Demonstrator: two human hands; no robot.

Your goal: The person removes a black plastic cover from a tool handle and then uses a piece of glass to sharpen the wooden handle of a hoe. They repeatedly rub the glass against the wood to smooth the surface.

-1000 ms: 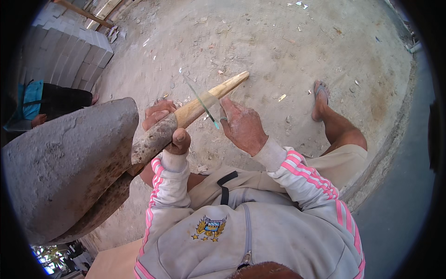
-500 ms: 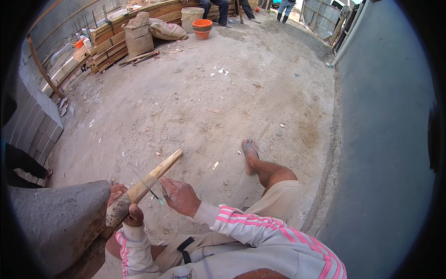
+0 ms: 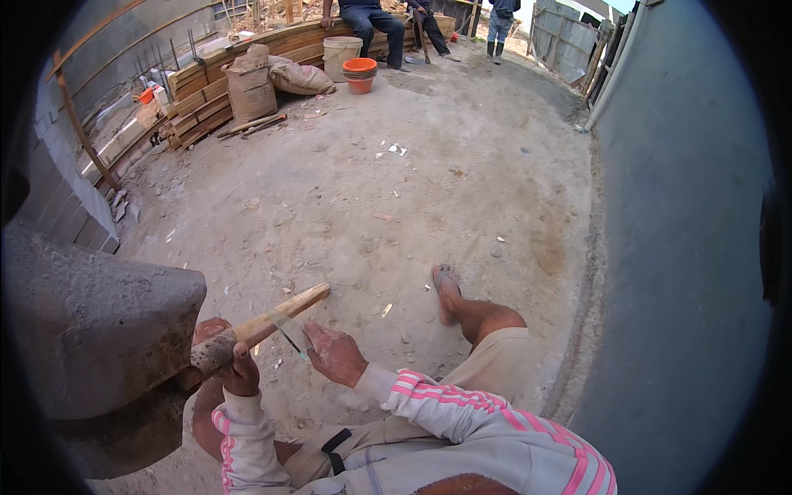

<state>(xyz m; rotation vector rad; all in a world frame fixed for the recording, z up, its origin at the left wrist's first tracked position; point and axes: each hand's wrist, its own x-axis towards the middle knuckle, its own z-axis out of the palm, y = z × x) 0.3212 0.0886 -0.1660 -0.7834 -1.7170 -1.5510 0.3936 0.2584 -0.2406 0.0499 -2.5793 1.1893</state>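
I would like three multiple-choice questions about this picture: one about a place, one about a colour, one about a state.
1. Where does the left hand grasp the wooden handle?
A. at its free far end
B. near the grey tool head
C. at its middle

2. What colour is the stack of buckets at the far side of the yard?
A. orange
B. blue
C. black

3. What is the state of the right hand?
A. open and empty
B. closed in an empty fist
C. holding a thin shard against the handle

Answers: 1 B, its grip closes where the handle meets the head. 2 A, they are plainly orange. 3 C, the shard lies across the wood.
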